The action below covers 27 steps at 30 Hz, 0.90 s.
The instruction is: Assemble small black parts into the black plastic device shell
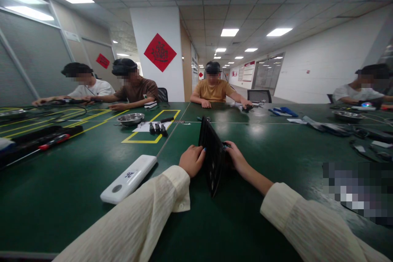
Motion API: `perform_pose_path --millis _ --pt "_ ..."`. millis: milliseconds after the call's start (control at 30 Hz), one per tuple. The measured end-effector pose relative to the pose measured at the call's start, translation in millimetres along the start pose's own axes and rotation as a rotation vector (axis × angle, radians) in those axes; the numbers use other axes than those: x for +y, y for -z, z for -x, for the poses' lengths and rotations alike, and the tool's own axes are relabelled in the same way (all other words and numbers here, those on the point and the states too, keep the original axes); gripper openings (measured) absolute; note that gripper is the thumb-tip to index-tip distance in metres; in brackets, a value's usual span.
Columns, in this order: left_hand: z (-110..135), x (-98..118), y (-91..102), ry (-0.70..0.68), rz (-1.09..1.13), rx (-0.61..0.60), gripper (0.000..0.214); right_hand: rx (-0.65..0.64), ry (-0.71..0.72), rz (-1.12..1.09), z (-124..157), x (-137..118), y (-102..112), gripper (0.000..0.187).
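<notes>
A flat black panel (211, 151) stands tilted on its edge over the green table in front of me, its narrow side toward me. Against its left face, my left hand (193, 160) is closed with the thumb on the surface. My right hand (236, 156) grips the panel from the right, and part of those fingers is hidden by it. Both hands hold the panel between them. What exactly the panel belongs to I cannot make out. To the left of my left hand lies a white oblong device (129, 179) marked 26.
A metal bowl (131, 119) and several small black parts (158, 129) lie by yellow tape at left. A red-handled screwdriver (54, 142) rests far left. Blue items (283, 111) and bags (327, 126) are at right. People (213, 88) sit around the green table (273, 147).
</notes>
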State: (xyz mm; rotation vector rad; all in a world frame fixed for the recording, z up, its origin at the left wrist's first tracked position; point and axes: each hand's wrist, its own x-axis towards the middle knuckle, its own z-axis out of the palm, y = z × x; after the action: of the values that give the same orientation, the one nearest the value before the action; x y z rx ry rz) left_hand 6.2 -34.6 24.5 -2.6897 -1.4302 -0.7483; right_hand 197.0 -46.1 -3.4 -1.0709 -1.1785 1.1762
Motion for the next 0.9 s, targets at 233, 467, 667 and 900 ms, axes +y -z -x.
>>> perform_pose_path --millis 233,467,667,900 --pt "-0.7 -0.1 0.2 0.040 0.007 -0.032 0.045 0.000 0.016 0.024 1.1 -0.9 0.0 0.038" --pt "0.1 -0.2 -0.1 -0.012 -0.046 0.066 0.041 0.001 0.006 0.017 2.8 -3.4 -1.7 0.037" --pt "-1.4 -0.3 -1.0 -0.010 -0.033 0.085 0.031 0.001 -0.005 0.031 2.5 -3.7 -1.5 0.037" --pt "-0.5 1.4 1.5 0.031 -0.049 0.031 0.034 -0.004 0.021 0.019 -3.3 4.7 1.9 0.040"
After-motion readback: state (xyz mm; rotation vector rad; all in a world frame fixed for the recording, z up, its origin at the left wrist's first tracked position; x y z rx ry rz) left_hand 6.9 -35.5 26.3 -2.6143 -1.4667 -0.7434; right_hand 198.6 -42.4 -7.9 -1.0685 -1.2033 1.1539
